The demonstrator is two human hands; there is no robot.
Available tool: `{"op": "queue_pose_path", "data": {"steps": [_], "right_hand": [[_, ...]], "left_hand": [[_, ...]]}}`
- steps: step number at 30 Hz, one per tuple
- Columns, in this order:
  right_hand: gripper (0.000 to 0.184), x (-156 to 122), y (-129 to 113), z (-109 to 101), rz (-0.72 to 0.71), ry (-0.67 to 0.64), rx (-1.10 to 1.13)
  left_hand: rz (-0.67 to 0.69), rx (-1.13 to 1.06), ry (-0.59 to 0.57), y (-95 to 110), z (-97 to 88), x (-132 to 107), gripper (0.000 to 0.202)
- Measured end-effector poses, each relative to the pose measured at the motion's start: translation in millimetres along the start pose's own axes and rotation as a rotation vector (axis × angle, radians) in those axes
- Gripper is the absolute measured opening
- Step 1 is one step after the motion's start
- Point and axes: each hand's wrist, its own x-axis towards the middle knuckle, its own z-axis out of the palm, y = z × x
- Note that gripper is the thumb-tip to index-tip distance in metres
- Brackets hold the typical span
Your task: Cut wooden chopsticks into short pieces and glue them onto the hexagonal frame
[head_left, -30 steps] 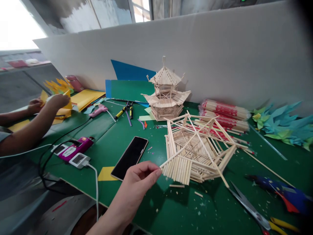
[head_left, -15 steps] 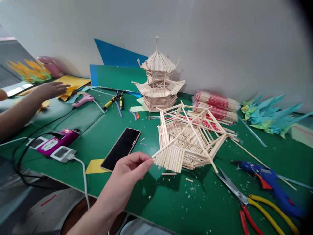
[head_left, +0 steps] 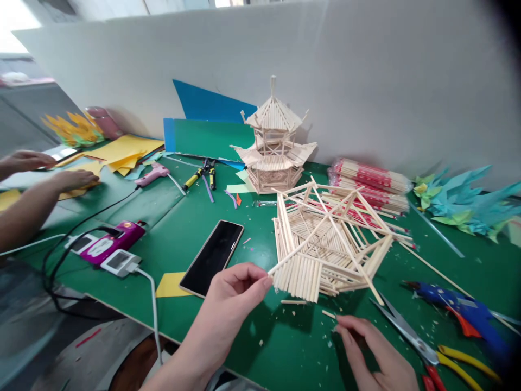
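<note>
My left hand (head_left: pixel 234 296) pinches the end of a long stick that juts from a hexagonal roof frame of wooden sticks (head_left: pixel 325 247) lying on the green table mat (head_left: pixel 171 212). My right hand (head_left: pixel 368 350) rests low on the mat, fingers curled, its fingertips at a short loose stick piece (head_left: pixel 329 314) just in front of the frame. Whether it grips that piece is unclear. A finished stick pagoda (head_left: pixel 274 146) stands behind the frame against the white board.
A black phone (head_left: pixel 214 257) lies left of my left hand. Scissors (head_left: pixel 411 339) and a blue glue gun (head_left: pixel 459 315) lie at right, packs of chopsticks (head_left: pixel 372 184) behind. Chargers with cables (head_left: pixel 108 250) sit at left. Another person's hands (head_left: pixel 61 179) work on yellow paper.
My right hand has come into view at the bottom and reached the loose stick pieces. My left hand keeps its pinch on the stick. The other person's hands shifted on the paper.
</note>
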Motion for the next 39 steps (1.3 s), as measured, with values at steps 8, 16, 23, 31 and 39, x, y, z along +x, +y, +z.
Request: {"op": "queue_pose_path", "data": {"steps": [8, 16, 23, 31, 39], "right_hand": [[0.016, -3.4, 27.9, 18.5, -0.042, -0.090, -0.159], [0.020, 1.8, 30.2, 26.2, -0.049, -0.090, -0.299], [0.021, 4.0, 27.1, 26.9, -0.051, -0.046, -0.333], [0.032, 6.5, 23.3, 25.9, 0.054, -0.133, -0.232], [0.024, 3.9, 16.9, 15.7, 0.155, -0.178, -0.088]], "left_hand": [[0.018, -0.024, 0.057, -4.2, 2.5, -2.5, 0.020], [0.015, -0.115, 0.176, -8.4, -2.2, -8.4, 0.017], [0.116, -0.334, 0.542, -32.4, -21.6, -5.0, 0.017], [0.299, 0.384, 0.255, -71.8, -3.2, -19.2, 0.016], [0.712, 0.916, -0.005, -95.7, 51.8, -12.0, 0.018]]}}
